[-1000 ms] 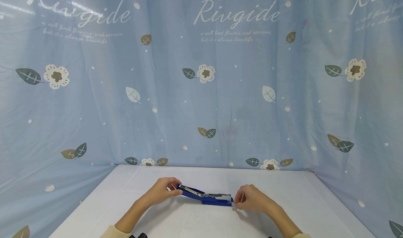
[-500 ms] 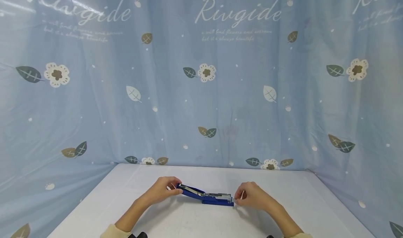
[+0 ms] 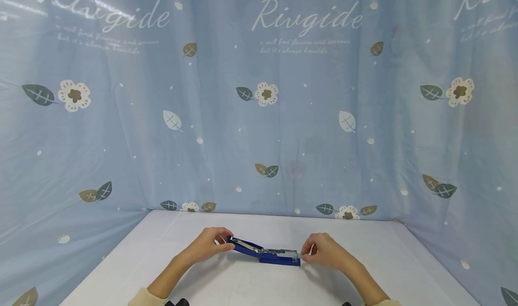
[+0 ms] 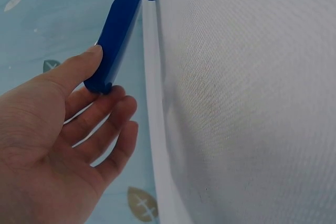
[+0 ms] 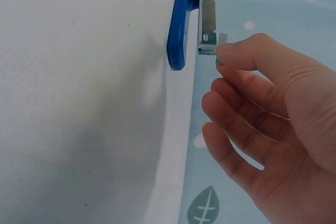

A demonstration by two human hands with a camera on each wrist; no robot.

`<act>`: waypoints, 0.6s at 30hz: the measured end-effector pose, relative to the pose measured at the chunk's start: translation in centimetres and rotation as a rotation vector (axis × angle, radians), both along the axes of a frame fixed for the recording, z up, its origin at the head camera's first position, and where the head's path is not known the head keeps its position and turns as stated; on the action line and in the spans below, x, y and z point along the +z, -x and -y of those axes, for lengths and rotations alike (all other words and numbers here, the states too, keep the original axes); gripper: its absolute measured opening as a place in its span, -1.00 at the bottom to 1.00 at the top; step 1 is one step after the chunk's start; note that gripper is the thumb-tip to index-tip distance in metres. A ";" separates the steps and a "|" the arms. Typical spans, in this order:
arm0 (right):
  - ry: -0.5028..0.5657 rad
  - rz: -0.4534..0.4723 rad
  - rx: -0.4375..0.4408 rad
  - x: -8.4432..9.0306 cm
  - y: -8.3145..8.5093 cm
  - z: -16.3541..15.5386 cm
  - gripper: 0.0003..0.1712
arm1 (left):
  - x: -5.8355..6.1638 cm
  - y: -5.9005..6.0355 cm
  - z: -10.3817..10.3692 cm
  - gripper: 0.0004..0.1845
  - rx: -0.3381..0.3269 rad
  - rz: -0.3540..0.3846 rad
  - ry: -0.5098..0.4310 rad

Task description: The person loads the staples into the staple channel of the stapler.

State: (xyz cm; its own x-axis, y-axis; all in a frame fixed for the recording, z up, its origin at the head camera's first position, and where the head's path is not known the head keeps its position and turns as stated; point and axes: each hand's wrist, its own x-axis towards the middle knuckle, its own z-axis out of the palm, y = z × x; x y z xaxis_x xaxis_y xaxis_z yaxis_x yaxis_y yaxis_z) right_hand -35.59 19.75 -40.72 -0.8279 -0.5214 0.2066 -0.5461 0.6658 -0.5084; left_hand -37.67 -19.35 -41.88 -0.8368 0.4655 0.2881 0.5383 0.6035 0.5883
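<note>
While my left hand (image 3: 210, 244) holds the raised lid end of the blue stapler (image 3: 265, 251) at lower centre, its long axis runs left to right, and my right hand (image 3: 321, 252) pinches the metal magazine tip (image 5: 208, 38).

— Count on the desk (image 3: 170, 256)?
— One blue stapler (image 3: 265, 251), swung open. One metal staple rail (image 5: 207, 24) showing inside it.
— Hands?
— Two: one left hand (image 3: 208, 245) at the raised end, one right hand (image 3: 323, 251) at the low end.
— Anything else?
— One blue printed curtain (image 3: 259, 117) behind, bearing three "Rivgide" wordmarks in full view and part of another at the right edge.
</note>
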 end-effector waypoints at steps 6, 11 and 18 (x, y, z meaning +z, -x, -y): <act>0.001 0.009 -0.023 0.3 0.0 0.1 -0.93 | 0.1 -0.1 -0.1 -0.56 -0.007 -0.001 0.000; -0.004 -0.016 -0.019 0.5 0.2 0.2 -0.94 | 0.1 -0.2 -0.1 -0.56 -0.007 -0.004 -0.001; 0.003 -0.059 -0.005 0.8 0.7 0.5 -0.95 | 0.0 -0.2 0.0 -0.59 -0.002 0.000 -0.002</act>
